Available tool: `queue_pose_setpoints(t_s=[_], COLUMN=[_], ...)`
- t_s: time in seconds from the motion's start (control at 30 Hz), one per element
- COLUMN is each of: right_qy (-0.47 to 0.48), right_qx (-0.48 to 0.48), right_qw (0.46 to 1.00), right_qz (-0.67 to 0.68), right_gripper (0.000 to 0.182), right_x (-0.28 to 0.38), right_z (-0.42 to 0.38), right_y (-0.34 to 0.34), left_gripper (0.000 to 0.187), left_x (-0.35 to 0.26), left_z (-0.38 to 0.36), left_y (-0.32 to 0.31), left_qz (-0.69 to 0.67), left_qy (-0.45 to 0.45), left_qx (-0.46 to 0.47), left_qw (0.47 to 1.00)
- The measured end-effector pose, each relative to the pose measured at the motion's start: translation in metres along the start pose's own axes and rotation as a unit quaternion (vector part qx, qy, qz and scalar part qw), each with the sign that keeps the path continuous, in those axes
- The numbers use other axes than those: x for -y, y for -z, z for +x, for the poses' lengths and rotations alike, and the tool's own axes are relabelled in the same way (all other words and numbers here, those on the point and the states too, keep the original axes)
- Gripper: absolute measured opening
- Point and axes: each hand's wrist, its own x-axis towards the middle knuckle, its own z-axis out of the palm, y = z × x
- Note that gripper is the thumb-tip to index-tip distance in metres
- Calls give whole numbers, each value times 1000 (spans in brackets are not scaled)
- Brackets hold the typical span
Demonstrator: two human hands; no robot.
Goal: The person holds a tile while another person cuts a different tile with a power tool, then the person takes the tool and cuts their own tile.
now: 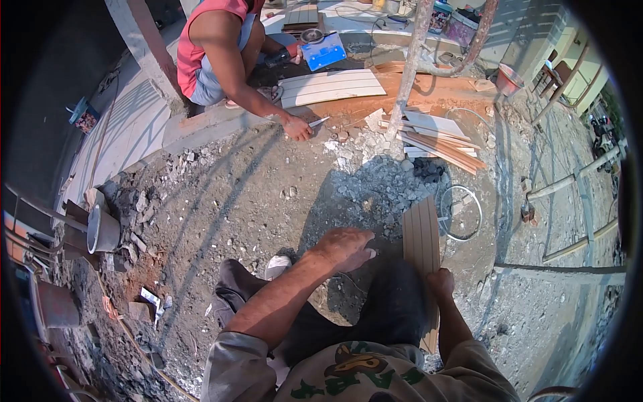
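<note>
My right hand [440,284] grips the edge of a long brown grooved panel [422,231], which stands slanted along the outside of my right leg. Part of the panel's lower end is hidden by my leg and arm. My left hand [343,249] hovers in front of my lap, its thumb and fingers apart, and I see nothing held in it. Below it are my dark trousers [388,301] and one pale shoe [277,266]. A ring of pale cable or hose [480,213] lies on the ground just right of the panel.
A co-worker in a red top [209,50] crouches ahead, one hand [297,128] holding a pointed pale piece. Near them are a blue flat object [324,52] and white panels [331,89]. Stacked strips [442,144] lie by a post [408,74]. Buckets [103,228] and rubble flank me.
</note>
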Motion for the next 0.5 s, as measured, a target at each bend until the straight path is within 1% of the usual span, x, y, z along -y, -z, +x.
queue_pose_setpoints(t_s=[0.1, 0.17, 0.27, 0.3, 0.37, 0.5], right_qy=[-7, -14, -7, -9, -10, -4], right_qx=[10, 19, 9, 8, 6, 8], right_qw=[1000, 999, 1000, 1000, 1000, 1000], right_qz=[12, 23, 7, 7, 7, 1], right_gripper=[38, 39, 39, 39, 39, 39], right_x=[1, 3, 4, 3, 2, 0], right_z=[0, -2, -3, -2, -2, 0], right_y=[3, 5, 5, 3, 2, 1], left_gripper=[46, 46, 45, 45, 44, 45], left_x=[-2, 1, 3, 2, -2, 1], left_z=[0, -1, -1, -1, -1, -1], left_y=[3, -2, -5, -4, 1, -1], left_qz=[-7, -8, -5, -6, -14, -11], left_qy=[10, -3, -20, -20, -1, -25], left_qx=[19, -6, -30, -30, -2, -23], left_qw=[1000, 1000, 999, 999, 1000, 999])
